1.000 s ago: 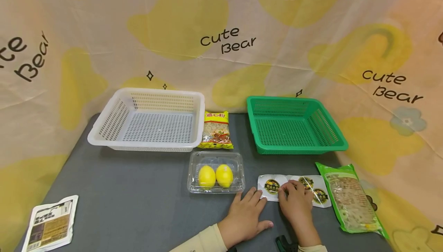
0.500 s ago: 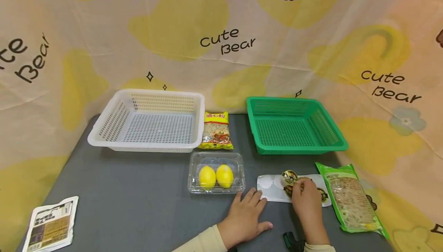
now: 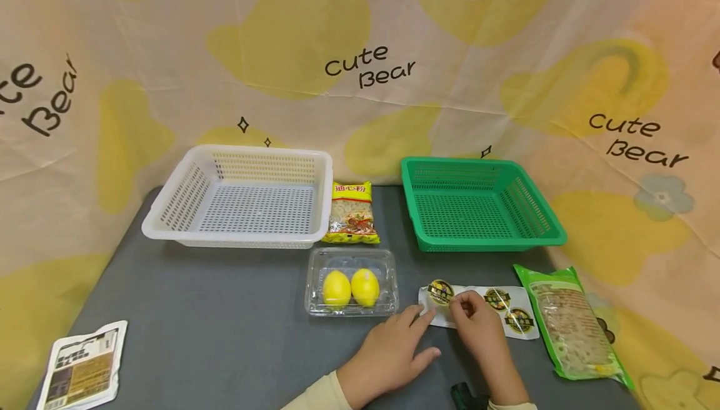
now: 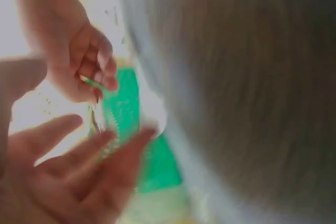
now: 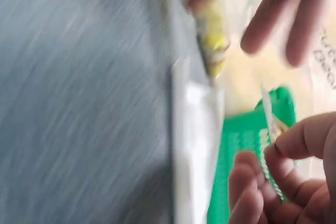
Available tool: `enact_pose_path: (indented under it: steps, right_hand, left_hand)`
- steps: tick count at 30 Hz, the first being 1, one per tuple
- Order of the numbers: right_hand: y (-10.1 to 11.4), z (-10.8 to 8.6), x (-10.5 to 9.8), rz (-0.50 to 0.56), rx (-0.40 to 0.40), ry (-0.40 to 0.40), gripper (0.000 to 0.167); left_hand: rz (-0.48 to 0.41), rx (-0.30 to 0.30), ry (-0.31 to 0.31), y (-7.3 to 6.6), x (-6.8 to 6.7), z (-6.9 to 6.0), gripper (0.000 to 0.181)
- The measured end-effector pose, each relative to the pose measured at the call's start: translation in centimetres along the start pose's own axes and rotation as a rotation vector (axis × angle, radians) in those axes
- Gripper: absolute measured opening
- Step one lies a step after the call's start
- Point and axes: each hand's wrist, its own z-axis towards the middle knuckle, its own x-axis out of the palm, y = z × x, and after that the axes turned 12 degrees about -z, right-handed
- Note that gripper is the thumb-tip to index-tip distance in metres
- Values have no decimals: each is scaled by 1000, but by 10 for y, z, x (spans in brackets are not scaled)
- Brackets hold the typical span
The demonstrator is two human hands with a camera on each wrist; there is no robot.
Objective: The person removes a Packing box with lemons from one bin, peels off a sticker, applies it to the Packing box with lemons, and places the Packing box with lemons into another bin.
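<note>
My right hand (image 3: 480, 329) pinches a round black-and-gold sticker (image 3: 440, 292) between thumb and forefinger, above the left part of a white sticker sheet (image 3: 469, 289). In the right wrist view the sticker (image 5: 269, 115) appears edge-on, apart from the sheet. More round stickers (image 3: 519, 320) lie on the sheet's right part. My left hand (image 3: 389, 352) has its fingers loosely extended by the sheet's left end, some of them lifted; whether a fingertip touches the sheet I cannot tell. Left of the sheet sits a clear lidded plastic box (image 3: 351, 260) holding two yellow lemons (image 3: 365, 287).
Behind stand a white basket (image 3: 242, 239) and a green basket (image 3: 478, 244). A yellow pasta bag (image 3: 352, 213) lies between them. A green-edged food packet (image 3: 574, 325) lies to the right, and a white-and-brown pouch (image 3: 83, 363) at the far left of the grey table (image 3: 225, 322).
My right hand has peeled the sticker off the sheet, swung right and come back left with it. The left hand, earlier flat on the table, has lifted its fingers slightly.
</note>
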Motion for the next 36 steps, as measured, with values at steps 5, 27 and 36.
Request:
enact_pose_path:
  steps: [5, 27, 36]
  right_hand:
    - [32, -6, 1, 111, -83, 53, 8]
    - [127, 11, 54, -208, -423, -79, 21]
    - [132, 12, 59, -264, -405, -110, 25]
  left_hand:
    - [-187, -39, -405, -2, -40, -1, 25]
    - [65, -123, -571, 63, -81, -5, 7]
    - [251, -48, -560, 72, -78, -6, 6]
